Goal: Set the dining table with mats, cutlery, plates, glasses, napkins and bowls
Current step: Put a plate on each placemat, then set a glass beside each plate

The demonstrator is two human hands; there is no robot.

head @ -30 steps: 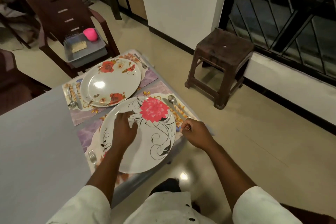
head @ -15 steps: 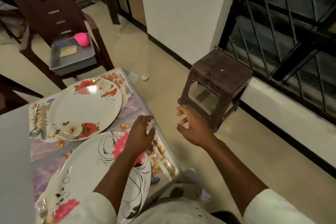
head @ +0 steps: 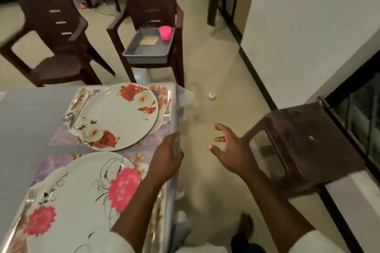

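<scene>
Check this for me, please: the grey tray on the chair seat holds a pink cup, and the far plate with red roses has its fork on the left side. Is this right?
Not quite. In the head view the fork lies on the right side of the rose plate; a spoon is on its left. The rest holds: the grey tray sits on the chair seat with the pink cup in it.

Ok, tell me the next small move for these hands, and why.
Probably reach toward the grey tray on the dark brown plastic chair for the pink cup. Both hands hold nothing: the left hand is at the table edge, the right hand is spread over the floor. Both floral plates, the red-rose plate and the pink-flower plate, already sit on mats with cutlery, and no glasses are set.
</scene>
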